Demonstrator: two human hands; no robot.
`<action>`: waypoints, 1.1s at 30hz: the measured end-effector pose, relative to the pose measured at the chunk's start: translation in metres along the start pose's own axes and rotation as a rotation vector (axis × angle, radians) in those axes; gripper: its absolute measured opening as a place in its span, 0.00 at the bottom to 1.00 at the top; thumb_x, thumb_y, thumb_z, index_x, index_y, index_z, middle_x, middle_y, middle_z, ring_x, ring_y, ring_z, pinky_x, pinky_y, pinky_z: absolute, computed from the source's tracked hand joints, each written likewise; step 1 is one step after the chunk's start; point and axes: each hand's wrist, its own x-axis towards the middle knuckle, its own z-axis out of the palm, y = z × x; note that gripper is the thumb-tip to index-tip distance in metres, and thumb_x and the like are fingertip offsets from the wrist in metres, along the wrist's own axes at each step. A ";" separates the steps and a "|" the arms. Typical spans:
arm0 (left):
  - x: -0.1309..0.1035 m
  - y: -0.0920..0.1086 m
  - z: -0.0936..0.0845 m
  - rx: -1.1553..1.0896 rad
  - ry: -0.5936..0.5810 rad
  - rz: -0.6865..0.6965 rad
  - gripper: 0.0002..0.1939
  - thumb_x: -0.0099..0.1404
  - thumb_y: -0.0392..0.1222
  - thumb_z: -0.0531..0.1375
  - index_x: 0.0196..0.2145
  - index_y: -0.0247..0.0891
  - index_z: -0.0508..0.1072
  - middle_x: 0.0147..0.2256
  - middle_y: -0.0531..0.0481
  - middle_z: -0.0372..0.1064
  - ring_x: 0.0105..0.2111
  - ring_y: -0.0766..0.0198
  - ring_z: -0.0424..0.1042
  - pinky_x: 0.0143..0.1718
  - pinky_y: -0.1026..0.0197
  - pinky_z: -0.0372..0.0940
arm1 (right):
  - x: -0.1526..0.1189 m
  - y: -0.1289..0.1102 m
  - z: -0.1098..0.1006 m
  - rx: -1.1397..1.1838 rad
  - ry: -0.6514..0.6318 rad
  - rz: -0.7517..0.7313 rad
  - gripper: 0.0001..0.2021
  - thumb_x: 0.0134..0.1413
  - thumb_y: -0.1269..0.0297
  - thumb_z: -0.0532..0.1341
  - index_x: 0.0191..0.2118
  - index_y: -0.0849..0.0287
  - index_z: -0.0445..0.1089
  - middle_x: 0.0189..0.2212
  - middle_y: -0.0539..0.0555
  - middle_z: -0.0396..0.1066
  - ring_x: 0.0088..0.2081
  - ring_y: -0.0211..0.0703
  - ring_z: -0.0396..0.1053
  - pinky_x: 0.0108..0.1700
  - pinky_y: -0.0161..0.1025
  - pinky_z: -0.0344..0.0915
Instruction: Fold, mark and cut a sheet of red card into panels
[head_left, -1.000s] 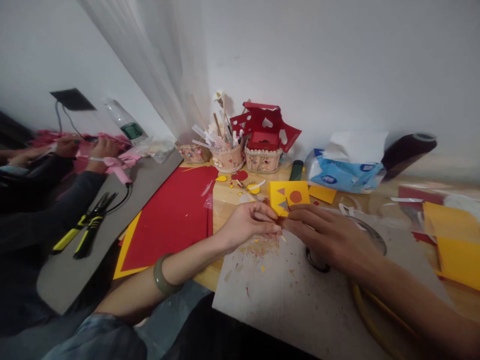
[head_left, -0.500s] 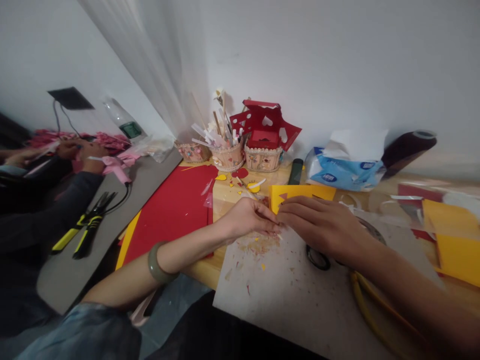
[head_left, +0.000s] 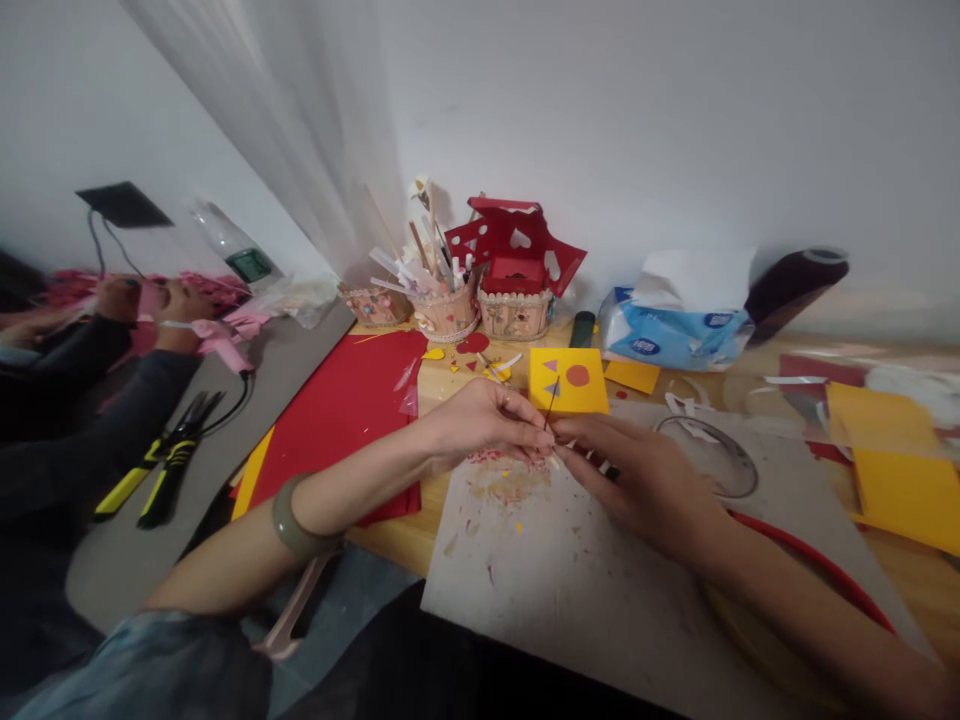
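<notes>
My left hand (head_left: 491,425), with a green bangle on its wrist, pinches a thin dark stick (head_left: 553,402) that points upward. Fingertips of my right hand (head_left: 637,465) meet the left ones at the stick's lower end. They are closed together, and whatever they grip is hidden or too small to make out. Just behind the hands stands a yellow paper piece (head_left: 591,396), perhaps a box, bearing a reddish circle and small triangles. Beneath both hands lies a pale work board (head_left: 525,590), strewn with coloured paper scraps.
Red paper sheets (head_left: 337,410) lie at left. Decorated baskets (head_left: 446,315) and a red cut-out box (head_left: 517,270) stand along the wall beside a tissue pack (head_left: 675,335). Yellow paper (head_left: 900,490) lies right. Beyond yellow-black pliers (head_left: 169,455), a co-worker's hands (head_left: 180,300) hold pink material.
My right hand has dropped lower and nearer, baring the yellow piece with its shapes. The dark stick now shows upright at my fingertips. The view has shifted slightly.
</notes>
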 end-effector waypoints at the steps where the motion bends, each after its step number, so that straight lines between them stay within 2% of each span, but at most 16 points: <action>1: 0.000 0.000 0.001 0.003 -0.008 -0.002 0.06 0.47 0.29 0.69 0.21 0.31 0.74 0.22 0.51 0.73 0.22 0.71 0.71 0.29 0.67 0.67 | 0.001 0.000 0.000 0.018 -0.002 0.009 0.07 0.59 0.68 0.53 0.39 0.57 0.68 0.35 0.53 0.75 0.33 0.39 0.73 0.32 0.35 0.66; 6: 0.001 -0.001 0.003 -0.001 -0.004 -0.003 0.08 0.46 0.29 0.69 0.22 0.31 0.73 0.22 0.51 0.73 0.22 0.70 0.71 0.28 0.66 0.67 | 0.002 -0.001 -0.004 0.073 0.028 0.020 0.07 0.58 0.70 0.54 0.34 0.57 0.69 0.30 0.49 0.74 0.29 0.35 0.71 0.29 0.32 0.63; 11: 0.002 -0.005 0.003 -0.012 0.047 0.013 0.08 0.45 0.29 0.69 0.21 0.32 0.72 0.21 0.52 0.72 0.20 0.72 0.70 0.27 0.67 0.66 | -0.005 -0.004 -0.008 0.097 0.081 0.000 0.06 0.58 0.71 0.55 0.35 0.57 0.70 0.32 0.50 0.75 0.31 0.35 0.72 0.31 0.31 0.65; 19: 0.002 -0.006 0.001 0.045 0.076 0.053 0.07 0.44 0.28 0.67 0.20 0.31 0.71 0.18 0.54 0.69 0.18 0.74 0.65 0.22 0.70 0.60 | -0.007 -0.009 -0.004 -0.185 0.127 -0.168 0.09 0.59 0.70 0.53 0.33 0.59 0.70 0.30 0.53 0.75 0.29 0.38 0.72 0.28 0.33 0.65; 22: -0.001 -0.007 0.001 0.074 0.065 0.087 0.07 0.44 0.28 0.66 0.19 0.33 0.71 0.18 0.56 0.68 0.18 0.75 0.63 0.22 0.70 0.58 | -0.005 -0.008 -0.004 -0.159 0.119 -0.211 0.08 0.59 0.71 0.54 0.33 0.58 0.70 0.31 0.54 0.75 0.30 0.39 0.73 0.30 0.34 0.66; 27: -0.007 -0.010 0.004 0.112 0.057 0.173 0.08 0.43 0.26 0.63 0.21 0.33 0.69 0.22 0.56 0.69 0.23 0.73 0.66 0.28 0.68 0.60 | 0.001 -0.006 -0.003 0.154 0.079 -0.100 0.06 0.57 0.71 0.55 0.36 0.57 0.70 0.31 0.51 0.75 0.31 0.36 0.71 0.33 0.34 0.67; 30: -0.010 -0.010 0.006 0.130 0.059 0.234 0.09 0.44 0.26 0.62 0.23 0.34 0.67 0.24 0.56 0.68 0.26 0.71 0.67 0.32 0.67 0.61 | 0.005 -0.004 0.002 0.204 0.073 -0.022 0.08 0.57 0.71 0.54 0.36 0.57 0.70 0.31 0.51 0.74 0.31 0.36 0.71 0.33 0.34 0.66; 33: -0.011 -0.010 0.006 0.178 0.063 0.355 0.12 0.46 0.27 0.62 0.25 0.36 0.63 0.26 0.56 0.66 0.29 0.70 0.66 0.36 0.65 0.61 | 0.008 -0.001 0.006 0.210 0.068 0.007 0.09 0.57 0.71 0.53 0.35 0.58 0.70 0.32 0.52 0.74 0.32 0.37 0.71 0.34 0.35 0.65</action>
